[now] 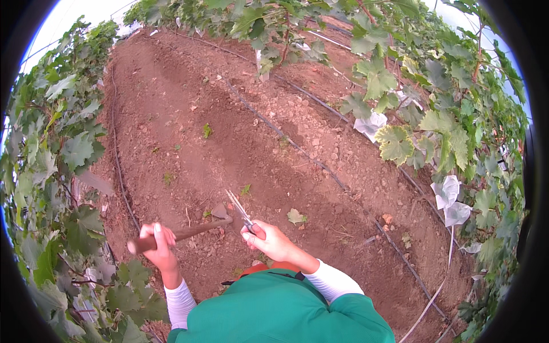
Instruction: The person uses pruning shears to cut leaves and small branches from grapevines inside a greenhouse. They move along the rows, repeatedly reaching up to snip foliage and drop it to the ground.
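A short hoe (197, 231) with a wooden handle is gripped in my left hand (161, 249), near the handle's butt end. The shaft points right across my front, and the small metal blade (219, 211) is at its far end, over the soil. In my right hand (273, 242) is a pair of scissors (242, 212), with the fingers curled round the handles. Its slim blades point up and to the left, just beside the hoe's head. The fingers partly hide the scissor handles.
Leafy grapevines (74, 148) line the left, and more vines (457, 131) hang on the right with white bags (452, 200) among them. Thin black hoses (297, 147) run along the reddish soil (189, 114). A fallen leaf (296, 216) lies ahead of my right hand.
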Tool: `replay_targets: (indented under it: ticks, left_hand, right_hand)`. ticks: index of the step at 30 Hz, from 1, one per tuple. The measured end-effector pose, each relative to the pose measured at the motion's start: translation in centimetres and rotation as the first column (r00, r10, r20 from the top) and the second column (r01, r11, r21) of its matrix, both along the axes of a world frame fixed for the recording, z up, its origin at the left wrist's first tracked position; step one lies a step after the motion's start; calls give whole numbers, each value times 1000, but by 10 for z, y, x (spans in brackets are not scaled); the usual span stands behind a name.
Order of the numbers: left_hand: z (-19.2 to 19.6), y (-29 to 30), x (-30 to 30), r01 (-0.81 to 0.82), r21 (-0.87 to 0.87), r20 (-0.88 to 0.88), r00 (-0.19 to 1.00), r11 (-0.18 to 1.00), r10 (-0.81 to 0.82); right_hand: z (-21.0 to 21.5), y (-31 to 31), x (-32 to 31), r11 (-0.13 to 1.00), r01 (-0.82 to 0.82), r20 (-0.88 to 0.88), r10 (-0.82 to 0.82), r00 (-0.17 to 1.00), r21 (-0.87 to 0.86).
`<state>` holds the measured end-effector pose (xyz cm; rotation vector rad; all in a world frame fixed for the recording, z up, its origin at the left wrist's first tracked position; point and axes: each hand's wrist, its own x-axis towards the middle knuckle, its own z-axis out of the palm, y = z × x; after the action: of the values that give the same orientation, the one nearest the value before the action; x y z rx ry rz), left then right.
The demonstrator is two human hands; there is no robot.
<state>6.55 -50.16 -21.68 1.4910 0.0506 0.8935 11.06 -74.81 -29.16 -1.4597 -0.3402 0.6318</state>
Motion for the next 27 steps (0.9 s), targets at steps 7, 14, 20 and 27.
replay_targets:
  ticks: [7, 14, 20, 27]
  left_hand:
    - [-16, 22, 43, 131, 5, -20, 991, 991, -131]
    - [-21, -9, 104, 121, -25, -20, 992, 992, -122]
    - [-25, -31, 163, 96, 10, -63, 993, 995, -95]
    - [-30, -46, 236, -48, 28, -88, 995, 998, 50]
  right_hand:
    - [-41, -1, -21, 982, 186, -263, -170, 950, 35]
    - [-28, -16, 6, 945, 326, -286, -323, 902, -40]
    - [-36, -42, 67, 955, 294, -276, -276, 921, 28]
    - [-9, -113, 158, 896, 418, -41, -417, 908, 149]
